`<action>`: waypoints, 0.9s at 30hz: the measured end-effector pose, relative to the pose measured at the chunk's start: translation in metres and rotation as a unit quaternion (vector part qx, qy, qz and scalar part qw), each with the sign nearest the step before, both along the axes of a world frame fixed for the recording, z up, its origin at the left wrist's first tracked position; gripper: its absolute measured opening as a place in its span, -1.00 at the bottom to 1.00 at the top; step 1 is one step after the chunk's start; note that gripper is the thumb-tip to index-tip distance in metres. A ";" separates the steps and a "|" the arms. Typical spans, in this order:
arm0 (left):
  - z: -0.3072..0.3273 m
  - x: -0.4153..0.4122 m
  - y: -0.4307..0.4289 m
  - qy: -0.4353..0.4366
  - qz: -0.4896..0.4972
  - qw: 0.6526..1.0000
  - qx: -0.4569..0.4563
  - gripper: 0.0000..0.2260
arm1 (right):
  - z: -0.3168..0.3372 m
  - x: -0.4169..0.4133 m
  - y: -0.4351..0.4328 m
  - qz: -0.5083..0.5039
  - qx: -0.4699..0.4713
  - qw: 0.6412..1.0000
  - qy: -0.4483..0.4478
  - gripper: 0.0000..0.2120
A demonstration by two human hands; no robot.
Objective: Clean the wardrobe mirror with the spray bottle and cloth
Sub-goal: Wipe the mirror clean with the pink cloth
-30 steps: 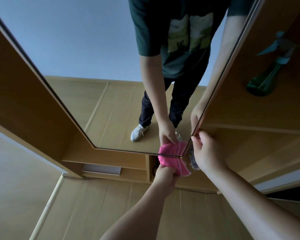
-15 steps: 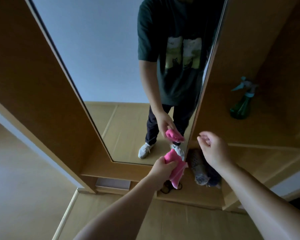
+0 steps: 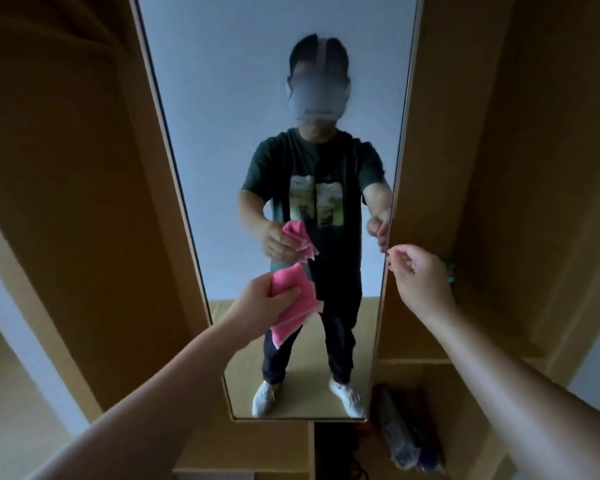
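Cloth (image 3: pixel 293 299) bunched in left hand (image 3: pixel 257 301), before mirror (image 3: pixel 257 133)

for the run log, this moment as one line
left hand: grips pink cloth, off the glass | right hand: holds nothing, beside wardrobe mirror edge

Right compartment of the wardrobe (image 3: pixel 551 168): we record one wooden shelf (image 3: pixel 413 360) running across it. Over this shelf only a teal sliver of the spray bottle (image 3: pixel 450 271) shows; its base is hidden. Under the shelf, a dark bundle (image 3: pixel 406 438) rests in the lower compartment. Near left: pale floor (image 3: pixel 4 393).
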State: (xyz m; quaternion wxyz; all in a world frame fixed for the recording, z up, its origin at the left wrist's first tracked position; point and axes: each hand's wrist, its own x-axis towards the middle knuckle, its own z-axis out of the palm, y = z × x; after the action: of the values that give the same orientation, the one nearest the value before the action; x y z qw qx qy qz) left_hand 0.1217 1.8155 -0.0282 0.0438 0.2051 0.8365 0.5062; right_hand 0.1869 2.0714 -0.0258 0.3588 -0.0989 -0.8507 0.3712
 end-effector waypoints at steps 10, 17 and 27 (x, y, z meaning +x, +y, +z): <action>0.102 -0.045 -0.132 0.113 -0.054 0.990 0.059 -0.92 | 0.068 -0.005 -0.066 -0.101 0.007 0.994 0.043 -0.67; 0.115 -0.072 -0.168 0.091 -0.020 0.992 0.082 -0.87 | 0.110 -0.011 -0.063 -0.166 0.021 0.984 0.061 -0.65; 0.124 -0.072 -0.165 0.110 0.015 0.990 0.090 -0.88 | 0.127 -0.047 -0.043 -0.143 -0.077 0.987 0.021 -0.46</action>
State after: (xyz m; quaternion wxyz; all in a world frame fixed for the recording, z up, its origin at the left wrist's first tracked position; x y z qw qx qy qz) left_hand 0.0498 1.6509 0.0963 -0.0751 0.2502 0.7901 0.5545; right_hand 0.1399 2.0288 0.1013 0.4168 -0.2389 -0.7893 0.3825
